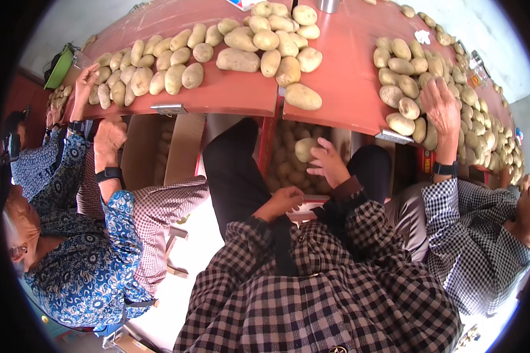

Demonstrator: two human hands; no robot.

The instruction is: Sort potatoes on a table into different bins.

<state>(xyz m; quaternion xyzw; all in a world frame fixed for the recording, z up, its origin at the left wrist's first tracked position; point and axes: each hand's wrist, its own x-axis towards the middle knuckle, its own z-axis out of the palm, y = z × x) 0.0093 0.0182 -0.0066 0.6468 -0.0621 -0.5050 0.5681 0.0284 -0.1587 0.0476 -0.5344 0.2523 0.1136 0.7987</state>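
Observation:
My right hand (pixel 329 162) is over a box between my knees, its fingers spread. A pale potato (pixel 305 150) is at its fingertips; whether they grip it or have let it go I cannot tell. Below lie many potatoes (pixel 285 170) inside the box (pixel 267 145). My left hand (pixel 282 202) hovers by the box's near edge, fingers loosely curled and apart, with nothing visible in it. In front of me, a large potato (pixel 303 96) lies near the edge of the red table (pixel 243 99), and a heap of potatoes (pixel 266 39) sits farther back.
At left, a person's hand (pixel 109 134) is near a row of potatoes (pixel 141 80). On the right, another person's hand (pixel 441 106) reaches over a potato pile (pixel 408 86). Metal latches (pixel 169 109) line the table edge. An open cardboard box (pixel 183 148) stands beneath. A metal cup (pixel 328 5) is at the back.

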